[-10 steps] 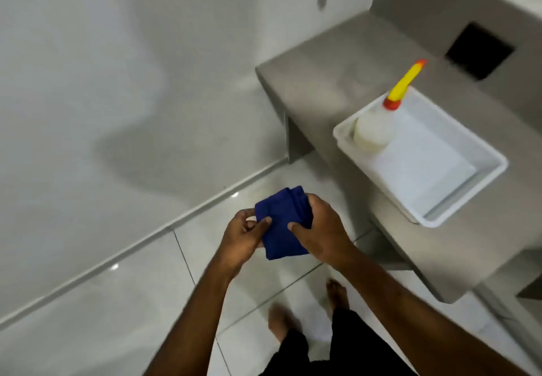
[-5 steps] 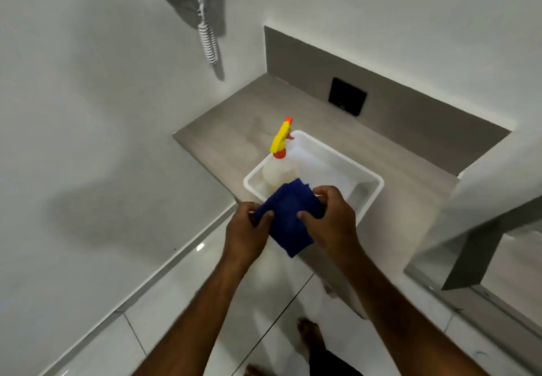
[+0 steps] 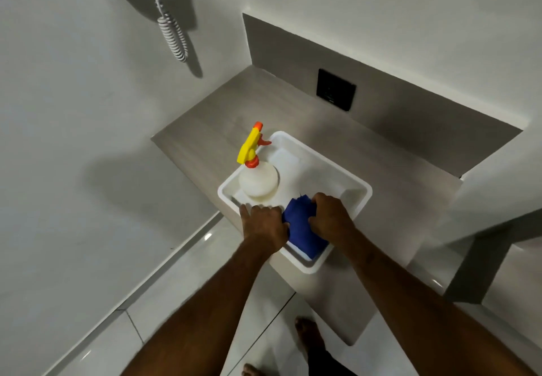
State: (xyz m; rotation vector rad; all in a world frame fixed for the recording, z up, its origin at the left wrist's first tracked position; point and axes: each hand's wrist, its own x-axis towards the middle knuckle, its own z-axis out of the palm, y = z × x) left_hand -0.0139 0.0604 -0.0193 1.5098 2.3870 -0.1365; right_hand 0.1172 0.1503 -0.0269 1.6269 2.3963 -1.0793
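Holding: blue cloth point(image 3: 302, 229), down in the near end of the white tray point(image 3: 362, 192), between my two hands.
Cloth look: deep plain blue, folded into a thick pad; far corner sticks up, near end lies against the tray's near wall.
Right hand point(image 3: 330, 217): fingers curled over the cloth's right side, gripping it, knuckles up.
Left hand point(image 3: 265, 224): against the cloth's left edge; one finger stretched along the tray's left rim; whether the others pinch the cloth, I cannot tell.
Spray bottle point(image 3: 258, 182): far left in the tray, whitish body, yellow head, orange nozzle.
Tray: on the grey counter point(image 3: 234, 117).
Writing: a mark on the black wall plate point(image 3: 336, 89), too small to read.
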